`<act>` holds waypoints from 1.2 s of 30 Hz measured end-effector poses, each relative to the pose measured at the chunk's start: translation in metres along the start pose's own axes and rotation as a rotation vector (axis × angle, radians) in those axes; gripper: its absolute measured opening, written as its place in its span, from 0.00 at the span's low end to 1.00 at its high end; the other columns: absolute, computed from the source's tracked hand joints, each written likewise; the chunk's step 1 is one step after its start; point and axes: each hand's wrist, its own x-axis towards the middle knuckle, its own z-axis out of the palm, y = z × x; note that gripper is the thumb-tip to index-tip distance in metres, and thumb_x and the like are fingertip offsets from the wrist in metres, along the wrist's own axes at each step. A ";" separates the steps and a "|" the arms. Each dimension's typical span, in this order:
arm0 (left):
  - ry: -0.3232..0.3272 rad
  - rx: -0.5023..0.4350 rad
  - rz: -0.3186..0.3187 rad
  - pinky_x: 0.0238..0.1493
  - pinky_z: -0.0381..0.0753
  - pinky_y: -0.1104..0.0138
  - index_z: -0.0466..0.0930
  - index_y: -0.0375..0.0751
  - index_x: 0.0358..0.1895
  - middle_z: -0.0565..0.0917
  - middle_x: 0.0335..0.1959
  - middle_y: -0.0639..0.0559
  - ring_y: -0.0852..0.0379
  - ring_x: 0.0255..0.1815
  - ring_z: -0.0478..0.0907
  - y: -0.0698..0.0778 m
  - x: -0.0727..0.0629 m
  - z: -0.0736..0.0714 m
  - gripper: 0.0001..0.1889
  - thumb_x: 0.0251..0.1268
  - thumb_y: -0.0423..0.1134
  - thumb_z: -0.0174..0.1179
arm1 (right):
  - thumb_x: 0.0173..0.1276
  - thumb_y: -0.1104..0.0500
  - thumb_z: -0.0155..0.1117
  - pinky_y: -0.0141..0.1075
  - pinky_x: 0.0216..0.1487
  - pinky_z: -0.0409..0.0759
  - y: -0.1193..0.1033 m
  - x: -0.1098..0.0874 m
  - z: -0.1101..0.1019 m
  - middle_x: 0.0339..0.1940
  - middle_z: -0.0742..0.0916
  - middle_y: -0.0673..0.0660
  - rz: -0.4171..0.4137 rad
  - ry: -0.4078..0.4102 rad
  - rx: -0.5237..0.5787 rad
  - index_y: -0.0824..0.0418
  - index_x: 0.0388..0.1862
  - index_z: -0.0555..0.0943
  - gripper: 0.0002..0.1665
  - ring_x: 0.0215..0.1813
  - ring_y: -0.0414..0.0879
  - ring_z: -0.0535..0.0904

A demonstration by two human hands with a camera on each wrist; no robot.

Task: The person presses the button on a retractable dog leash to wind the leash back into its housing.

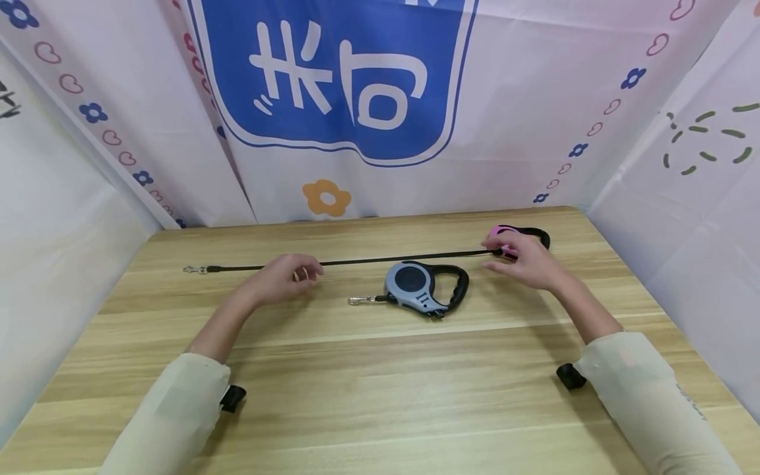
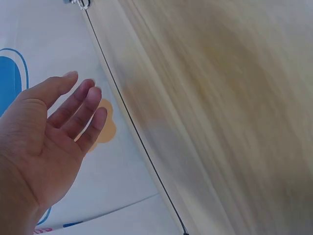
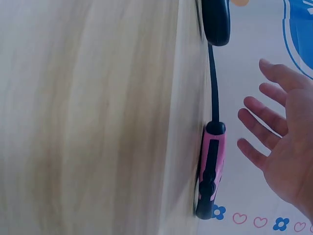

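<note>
A grey-blue retractable dog leash [image 1: 410, 280] with a black loop handle lies mid-table, its metal clip [image 1: 361, 300] pointing left. Behind it a pink retractable leash [image 3: 213, 166] lies at the back right, and its black strap [image 1: 404, 258] runs drawn out across the table to a metal clip [image 1: 194, 269] at the far left. My left hand [image 1: 285, 277] hovers near the strap, fingers loosely bent and nothing in them. Over at the pink leash, my right hand [image 1: 522, 258] overlaps its casing in the head view; the right wrist view shows relaxed fingers apart from it.
The wood-grain table [image 1: 380, 396] ends at the back against a white cloth [image 1: 510, 171] with a blue printed emblem. More printed cloth stands on both sides. Black wrist devices [image 1: 571, 376] stick out by both sleeves.
</note>
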 end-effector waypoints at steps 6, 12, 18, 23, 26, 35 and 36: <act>0.061 0.036 -0.028 0.45 0.82 0.56 0.83 0.26 0.52 0.86 0.40 0.42 0.50 0.42 0.80 -0.006 -0.007 -0.005 0.10 0.71 0.24 0.59 | 0.62 0.67 0.78 0.59 0.55 0.83 0.007 -0.002 -0.005 0.49 0.88 0.69 0.030 0.032 -0.041 0.72 0.51 0.85 0.19 0.54 0.67 0.85; 0.097 0.056 -0.042 0.46 0.82 0.53 0.82 0.25 0.51 0.86 0.42 0.39 0.48 0.42 0.81 -0.013 -0.014 -0.008 0.09 0.71 0.24 0.60 | 0.62 0.67 0.78 0.59 0.53 0.83 0.011 -0.004 -0.012 0.49 0.88 0.71 0.083 0.021 -0.089 0.73 0.53 0.84 0.22 0.51 0.67 0.86; 0.141 0.073 -0.078 0.50 0.82 0.48 0.82 0.25 0.52 0.86 0.45 0.35 0.44 0.46 0.82 -0.017 -0.020 -0.011 0.10 0.72 0.26 0.62 | 0.66 0.64 0.76 0.58 0.55 0.80 0.013 -0.006 -0.018 0.48 0.88 0.71 0.141 -0.004 -0.102 0.74 0.54 0.84 0.21 0.52 0.65 0.85; 0.157 0.075 -0.093 0.52 0.81 0.46 0.82 0.25 0.53 0.85 0.48 0.33 0.41 0.48 0.82 -0.019 -0.023 -0.014 0.11 0.73 0.28 0.61 | 0.67 0.65 0.75 0.59 0.56 0.78 0.016 -0.006 -0.021 0.48 0.89 0.70 0.170 -0.009 -0.126 0.74 0.54 0.84 0.19 0.52 0.65 0.84; 0.161 0.076 -0.115 0.53 0.80 0.45 0.82 0.25 0.53 0.85 0.49 0.33 0.40 0.49 0.82 -0.021 -0.025 -0.015 0.11 0.73 0.28 0.61 | 0.67 0.65 0.74 0.59 0.56 0.78 0.017 -0.006 -0.022 0.47 0.89 0.70 0.177 -0.012 -0.127 0.74 0.53 0.84 0.19 0.52 0.65 0.84; 0.186 0.077 -0.233 0.61 0.75 0.39 0.78 0.24 0.59 0.82 0.56 0.29 0.33 0.59 0.77 -0.030 -0.033 -0.022 0.16 0.76 0.31 0.59 | 0.68 0.64 0.73 0.60 0.58 0.76 0.022 -0.011 -0.028 0.51 0.87 0.73 0.263 -0.013 -0.160 0.73 0.52 0.84 0.17 0.56 0.68 0.82; 0.188 0.079 -0.246 0.63 0.73 0.38 0.78 0.25 0.60 0.81 0.58 0.28 0.32 0.61 0.75 -0.031 -0.034 -0.023 0.16 0.76 0.31 0.59 | 0.68 0.63 0.72 0.61 0.59 0.76 0.023 -0.011 -0.028 0.51 0.87 0.73 0.270 -0.013 -0.165 0.73 0.52 0.84 0.18 0.57 0.68 0.81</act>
